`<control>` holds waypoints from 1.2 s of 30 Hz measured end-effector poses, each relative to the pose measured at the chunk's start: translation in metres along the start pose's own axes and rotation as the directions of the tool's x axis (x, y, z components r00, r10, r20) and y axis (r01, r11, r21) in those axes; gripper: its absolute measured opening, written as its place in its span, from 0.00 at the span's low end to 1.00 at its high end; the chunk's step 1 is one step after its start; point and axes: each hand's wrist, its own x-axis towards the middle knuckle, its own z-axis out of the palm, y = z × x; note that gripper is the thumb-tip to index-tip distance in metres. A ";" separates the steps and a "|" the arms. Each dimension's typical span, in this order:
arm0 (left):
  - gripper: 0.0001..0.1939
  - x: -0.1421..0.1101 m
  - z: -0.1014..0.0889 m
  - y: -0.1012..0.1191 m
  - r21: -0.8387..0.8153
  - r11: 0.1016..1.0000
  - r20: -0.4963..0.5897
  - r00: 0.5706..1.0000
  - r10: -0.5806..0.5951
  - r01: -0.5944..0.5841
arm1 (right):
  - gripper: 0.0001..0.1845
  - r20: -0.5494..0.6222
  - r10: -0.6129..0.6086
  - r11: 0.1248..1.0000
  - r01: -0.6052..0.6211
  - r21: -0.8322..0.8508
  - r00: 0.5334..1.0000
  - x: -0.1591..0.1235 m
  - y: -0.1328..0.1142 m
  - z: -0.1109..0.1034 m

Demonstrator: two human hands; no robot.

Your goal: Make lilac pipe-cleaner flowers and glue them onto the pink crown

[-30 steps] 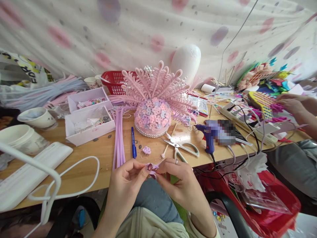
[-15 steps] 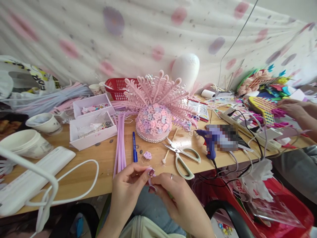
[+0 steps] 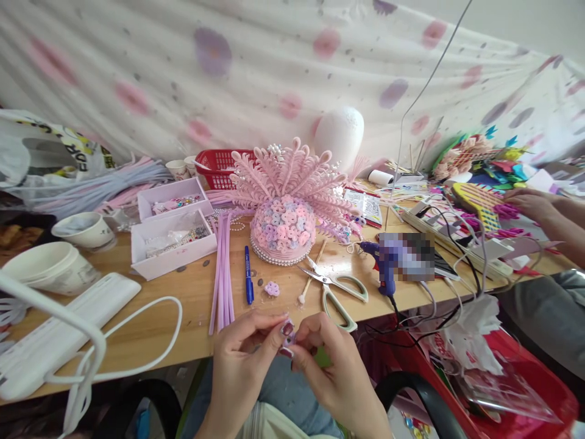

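Over my lap, just off the table's front edge, my left hand (image 3: pixel 249 350) pinches a small piece of lilac pipe cleaner (image 3: pixel 289 336). The fingertips of my right hand (image 3: pixel 326 353) close on the other side of the same piece, and fingers cover much of it. On the table beyond them lie a finished lilac pipe-cleaner flower (image 3: pixel 272 289), a blue marker (image 3: pixel 248 275), a bundle of lilac pipe cleaners (image 3: pixel 222 271) and open scissors (image 3: pixel 337 285). Behind stands a dome covered in pastel flowers (image 3: pixel 284 227), with pink feather-like plumes (image 3: pixel 292 167) and a pearl trim.
Two white boxes (image 3: pixel 173 256) of beads and paper cups (image 3: pixel 48 268) stand left, near a white lamp base (image 3: pixel 68 332). A purple glue gun (image 3: pixel 384 265) with cables lies right. At far right another person's hand (image 3: pixel 532 201) is by a yellow woven piece (image 3: pixel 478 204).
Both hands have shifted slightly right. My right fingers have curled up and moved, and the lilac piece now looks bent into a compact shape between the fingertips.
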 end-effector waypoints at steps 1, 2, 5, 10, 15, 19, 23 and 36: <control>0.07 0.000 -0.001 -0.001 -0.015 1.000 0.010 1.000 -0.025 0.025 | 0.07 -0.004 0.018 1.000 -0.018 0.004 1.000 0.000 0.001 0.000; 0.08 0.001 -0.001 -0.002 -0.033 0.998 0.023 0.998 -0.055 0.056 | 0.07 -0.012 0.038 0.999 -0.038 0.016 0.999 -0.001 0.002 0.001; 0.12 0.003 -0.004 -0.005 -0.090 0.990 0.092 0.991 -0.102 0.110 | 0.11 -0.046 0.096 0.990 -0.091 0.108 0.994 0.002 0.008 0.001; 0.18 0.004 -0.004 -0.013 -0.161 0.960 0.280 0.944 -0.176 0.228 | 0.25 0.120 0.108 0.912 -0.146 0.383 0.987 0.013 0.020 -0.002; 0.21 0.002 0.001 -0.015 -0.256 0.913 0.330 0.916 -0.228 0.319 | 0.28 0.172 0.154 0.805 -0.225 0.549 0.973 0.017 0.026 0.005; 0.24 0.006 0.000 -0.011 -0.231 0.903 0.328 0.903 -0.277 0.362 | 0.29 0.124 0.148 0.821 -0.191 0.539 0.981 0.016 0.029 0.010; 0.26 0.011 -0.001 -0.011 -0.181 0.910 0.416 0.868 -0.273 0.373 | 0.27 0.077 0.153 0.780 -0.168 0.603 0.985 0.015 0.030 0.015; 0.23 0.000 -0.010 -0.018 -0.326 0.842 0.544 0.814 -0.206 0.430 | 0.27 -0.354 -0.018 0.975 0.095 0.201 0.935 0.015 0.010 0.011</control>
